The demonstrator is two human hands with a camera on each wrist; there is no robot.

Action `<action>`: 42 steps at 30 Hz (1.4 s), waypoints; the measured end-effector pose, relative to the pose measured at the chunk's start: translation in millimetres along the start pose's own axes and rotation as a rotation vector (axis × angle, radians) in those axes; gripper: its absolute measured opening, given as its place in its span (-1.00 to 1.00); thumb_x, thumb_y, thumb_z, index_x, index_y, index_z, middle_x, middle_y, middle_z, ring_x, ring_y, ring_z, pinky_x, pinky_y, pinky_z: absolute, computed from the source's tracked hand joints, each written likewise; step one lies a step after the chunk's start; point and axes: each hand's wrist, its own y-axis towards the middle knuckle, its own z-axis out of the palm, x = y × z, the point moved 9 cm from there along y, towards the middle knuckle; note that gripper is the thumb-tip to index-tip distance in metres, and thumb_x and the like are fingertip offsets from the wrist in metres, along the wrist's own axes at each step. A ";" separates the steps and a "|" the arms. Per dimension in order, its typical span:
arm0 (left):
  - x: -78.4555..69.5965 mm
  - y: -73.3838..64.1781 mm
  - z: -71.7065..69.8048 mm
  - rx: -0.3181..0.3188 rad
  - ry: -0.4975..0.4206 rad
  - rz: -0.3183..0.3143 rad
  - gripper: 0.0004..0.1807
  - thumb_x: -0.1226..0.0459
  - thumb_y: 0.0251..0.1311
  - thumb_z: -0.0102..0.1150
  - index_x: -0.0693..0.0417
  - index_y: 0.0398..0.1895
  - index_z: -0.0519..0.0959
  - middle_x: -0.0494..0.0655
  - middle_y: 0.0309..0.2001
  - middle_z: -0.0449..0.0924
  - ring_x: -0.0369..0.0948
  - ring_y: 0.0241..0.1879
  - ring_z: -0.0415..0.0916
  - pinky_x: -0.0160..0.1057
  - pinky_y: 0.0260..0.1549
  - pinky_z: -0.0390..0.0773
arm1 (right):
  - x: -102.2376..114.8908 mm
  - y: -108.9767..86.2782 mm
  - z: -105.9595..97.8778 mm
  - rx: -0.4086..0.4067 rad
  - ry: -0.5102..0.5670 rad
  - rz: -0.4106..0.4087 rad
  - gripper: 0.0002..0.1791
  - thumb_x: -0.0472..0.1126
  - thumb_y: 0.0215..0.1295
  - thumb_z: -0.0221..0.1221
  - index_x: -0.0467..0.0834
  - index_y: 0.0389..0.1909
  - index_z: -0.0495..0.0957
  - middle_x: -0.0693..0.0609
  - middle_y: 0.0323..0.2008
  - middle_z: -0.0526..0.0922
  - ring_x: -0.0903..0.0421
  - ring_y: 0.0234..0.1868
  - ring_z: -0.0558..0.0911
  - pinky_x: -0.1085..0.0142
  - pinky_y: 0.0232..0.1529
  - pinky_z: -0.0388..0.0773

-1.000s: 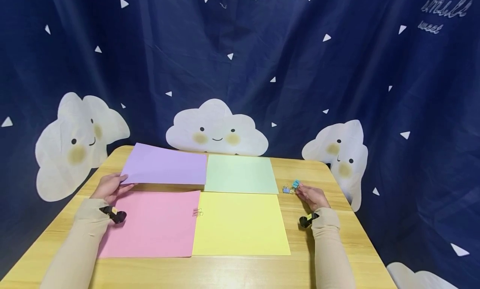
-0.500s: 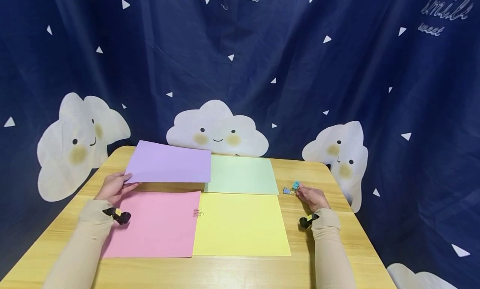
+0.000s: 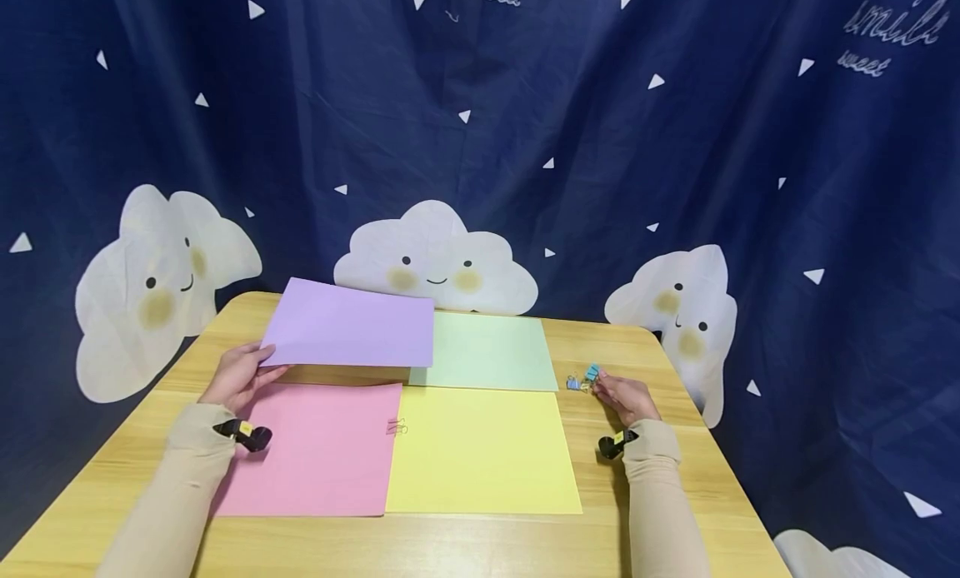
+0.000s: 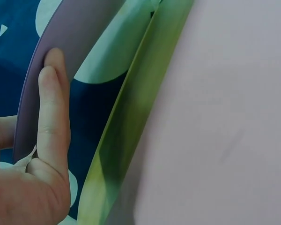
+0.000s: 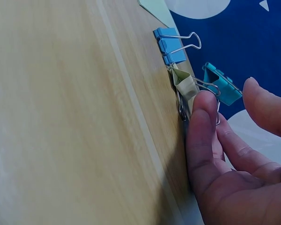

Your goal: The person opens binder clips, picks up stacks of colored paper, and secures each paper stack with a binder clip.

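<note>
In the head view my left hand [image 3: 238, 376] pinches the near left corner of a purple sheet of paper [image 3: 352, 324]. The thumb is on top and the fingers lie underneath, as the left wrist view shows. The sheet is lifted and tilted, its right end overlapping a mint green sheet [image 3: 491, 353]. At the right side of the table my right hand [image 3: 626, 396] holds a teal binder clip [image 5: 223, 84] at the fingertips, raised off the wood. Right below it stand a cream binder clip [image 5: 184, 84] and a blue binder clip [image 5: 171, 46].
A pink sheet [image 3: 315, 453] and a yellow sheet [image 3: 483, 449] lie side by side nearer the front of the wooden table [image 3: 480, 549]. A pink binder clip [image 3: 395, 426] is at their shared edge. Behind the table hangs a dark blue curtain [image 3: 480, 170] with clouds.
My left hand has carried the purple sheet to the right, so that it now covers the left part of the mint green sheet. The right hand stays at the binder clips.
</note>
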 end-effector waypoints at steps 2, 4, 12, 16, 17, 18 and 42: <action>0.4 -0.2 3.4 0.008 -0.001 0.005 -0.19 0.35 0.60 -0.11 0.36 0.63 -0.36 -0.29 -0.31 0.72 -0.33 -0.26 0.76 -0.34 -0.14 0.79 | 0.2 -0.2 0.0 -0.005 0.000 -0.001 -0.81 -0.28 0.52 0.17 -0.31 -0.10 0.69 0.09 -0.41 0.78 0.25 -0.31 0.77 0.43 -0.06 0.76; 0.7 -0.5 6.8 0.013 -0.004 0.013 -0.19 0.35 0.60 -0.11 0.36 0.63 -0.35 -0.30 -0.31 0.72 -0.33 -0.26 0.76 -0.35 -0.14 0.78 | 0.4 -0.5 0.5 -0.004 -0.004 -0.003 -0.81 -0.28 0.52 0.17 -0.32 -0.08 0.69 0.10 -0.41 0.78 0.25 -0.31 0.76 0.43 -0.06 0.76; 4.0 -1.6 20.0 0.037 0.002 0.051 -0.22 0.35 0.60 -0.10 0.42 0.62 -0.28 -0.31 -0.27 0.73 -0.35 -0.22 0.75 -0.37 -0.15 0.78 | 0.1 -0.1 0.9 -0.019 -0.011 -0.002 -0.70 -0.28 0.53 0.15 -0.43 0.10 0.59 0.10 -0.40 0.77 0.26 -0.32 0.75 0.44 -0.07 0.76; 8.9 -2.2 21.7 0.027 0.008 0.052 -0.31 0.34 0.60 -0.10 0.40 0.61 -0.12 -0.32 -0.26 0.73 -0.37 -0.21 0.75 -0.36 -0.15 0.78 | -0.6 1.1 0.6 -0.030 -0.015 -0.001 -0.61 -0.27 0.54 0.15 -0.48 0.19 0.52 0.10 -0.39 0.77 0.27 -0.32 0.75 0.44 -0.05 0.76; 9.9 -2.6 22.1 0.025 0.007 0.052 -0.36 0.34 0.59 -0.08 0.36 0.58 -0.04 -0.32 -0.26 0.73 -0.37 -0.21 0.75 -0.36 -0.15 0.78 | -0.7 1.6 0.6 -0.031 -0.014 -0.001 -0.60 -0.26 0.54 0.14 -0.49 0.20 0.51 0.10 -0.38 0.77 0.27 -0.32 0.76 0.44 -0.04 0.76; 10.7 -2.9 22.7 0.025 -0.001 0.053 -0.42 0.34 0.59 -0.08 0.33 0.54 0.05 -0.32 -0.25 0.74 -0.36 -0.20 0.75 -0.36 -0.14 0.78 | -0.9 2.2 0.2 -0.038 -0.012 -0.002 -0.60 -0.26 0.54 0.14 -0.49 0.20 0.51 0.09 -0.38 0.77 0.27 -0.32 0.76 0.43 -0.04 0.76; 21.4 -16.7 46.6 0.050 -0.020 0.107 -0.78 0.32 0.58 -0.04 0.13 0.18 0.34 -0.27 -0.24 0.76 -0.34 -0.22 0.77 -0.36 -0.12 0.77 | 1.6 -8.4 -1.0 -0.054 0.110 0.007 -0.77 -0.23 0.56 0.12 -0.30 0.01 0.62 0.08 -0.35 0.77 0.25 -0.28 0.76 0.43 -0.03 0.75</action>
